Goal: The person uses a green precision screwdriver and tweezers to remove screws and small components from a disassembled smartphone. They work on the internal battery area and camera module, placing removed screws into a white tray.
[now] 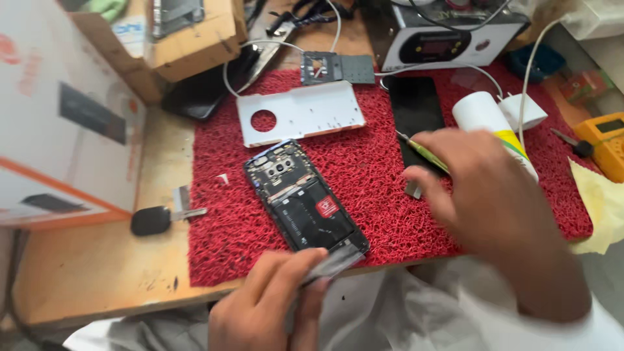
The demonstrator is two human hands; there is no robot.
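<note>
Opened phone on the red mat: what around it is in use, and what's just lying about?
In use: opened phone, left hand at its lower end, right hand with a green-handled tool, white back cover.
Lying about: car key, yellow meter, cardboard box.

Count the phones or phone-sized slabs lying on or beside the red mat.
3: the opened phone mid-mat with its back off, a black slab at the mat's far right, and a dark phone off the mat's far left corner. More may be hidden under the boxes.

A worn wooden workbench (97,273) stands in soft daylight.
</note>
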